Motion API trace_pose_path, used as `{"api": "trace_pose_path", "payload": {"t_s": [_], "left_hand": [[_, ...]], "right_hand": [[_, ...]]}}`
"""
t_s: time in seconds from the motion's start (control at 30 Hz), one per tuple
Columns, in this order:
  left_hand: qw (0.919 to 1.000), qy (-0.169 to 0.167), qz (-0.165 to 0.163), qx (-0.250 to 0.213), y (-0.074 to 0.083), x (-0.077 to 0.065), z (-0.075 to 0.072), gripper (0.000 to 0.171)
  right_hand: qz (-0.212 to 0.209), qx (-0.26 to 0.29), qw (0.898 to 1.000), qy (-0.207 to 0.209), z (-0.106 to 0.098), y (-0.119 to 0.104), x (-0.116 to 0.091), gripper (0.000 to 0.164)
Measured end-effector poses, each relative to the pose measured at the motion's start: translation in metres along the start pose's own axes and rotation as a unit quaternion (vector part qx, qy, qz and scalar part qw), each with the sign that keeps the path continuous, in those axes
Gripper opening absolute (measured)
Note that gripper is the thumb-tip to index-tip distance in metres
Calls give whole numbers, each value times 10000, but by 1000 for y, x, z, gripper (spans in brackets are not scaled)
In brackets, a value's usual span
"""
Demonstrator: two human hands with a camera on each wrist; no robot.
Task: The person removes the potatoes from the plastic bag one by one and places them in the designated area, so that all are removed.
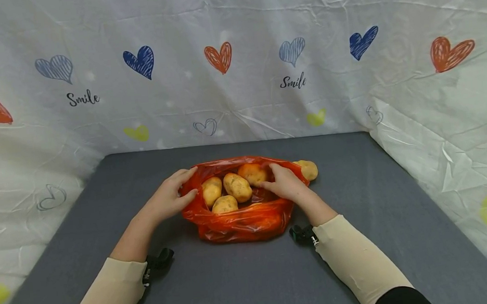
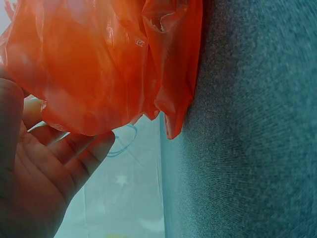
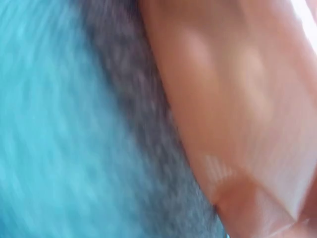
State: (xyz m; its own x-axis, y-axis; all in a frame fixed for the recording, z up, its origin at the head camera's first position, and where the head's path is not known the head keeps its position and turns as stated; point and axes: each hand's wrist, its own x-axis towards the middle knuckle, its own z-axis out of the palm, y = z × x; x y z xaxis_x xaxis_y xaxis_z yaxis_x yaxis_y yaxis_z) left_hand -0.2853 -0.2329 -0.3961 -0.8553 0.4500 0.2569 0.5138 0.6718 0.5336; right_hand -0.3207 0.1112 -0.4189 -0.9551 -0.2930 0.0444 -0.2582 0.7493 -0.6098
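A shiny orange-red plastic bag [image 1: 243,224] stands on the table with its mouth wide. Inside lie several potatoes [image 1: 237,187]. My left hand [image 1: 172,194] is at the bag's left rim, thumb apart from the fingers. In the left wrist view its fingers [image 2: 91,153] are fairly straight and touch the plastic from behind. My right hand [image 1: 287,183] reaches over the right side into the mouth. Its thumb and fingers are at the right edge of the rear potato [image 1: 252,174]; the grip is not clear. The right wrist view is blurred, with orange plastic [image 3: 237,99] filling one side.
Another potato [image 1: 309,170] lies outside, against the bag's right side and partly behind it. The grey tabletop [image 1: 237,283] spreads around the bag. A pale sheet [image 1: 249,21] printed with hearts hangs behind and at both sides.
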Motion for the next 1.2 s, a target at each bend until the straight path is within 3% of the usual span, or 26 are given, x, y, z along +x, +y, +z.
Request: {"api": "trace_pose_path", "payload": {"t_s": [0.23,0.47,0.77,1.0,1.2], "left_hand": [[9999,-48,-3,-95,0,0,0,65],[10000,-32,57,-41,-1,1,0,64],[10000,-31,15,-11,0,-1,0,64],[9999,22,117,37,-1,0,0,63],[9999,73,133,73,-1,0,-1,62]], "right_hand": [[137,109,9992,368,7,-1,3,56],[280,175,9985,426,8,-2,4,60],[565,959,9921,581,-4,-6,1,57],[764,1515,9855,-15,-24,-17,-9,57],[667,1498,9855,-443,-34,-22,-15,55]]}}
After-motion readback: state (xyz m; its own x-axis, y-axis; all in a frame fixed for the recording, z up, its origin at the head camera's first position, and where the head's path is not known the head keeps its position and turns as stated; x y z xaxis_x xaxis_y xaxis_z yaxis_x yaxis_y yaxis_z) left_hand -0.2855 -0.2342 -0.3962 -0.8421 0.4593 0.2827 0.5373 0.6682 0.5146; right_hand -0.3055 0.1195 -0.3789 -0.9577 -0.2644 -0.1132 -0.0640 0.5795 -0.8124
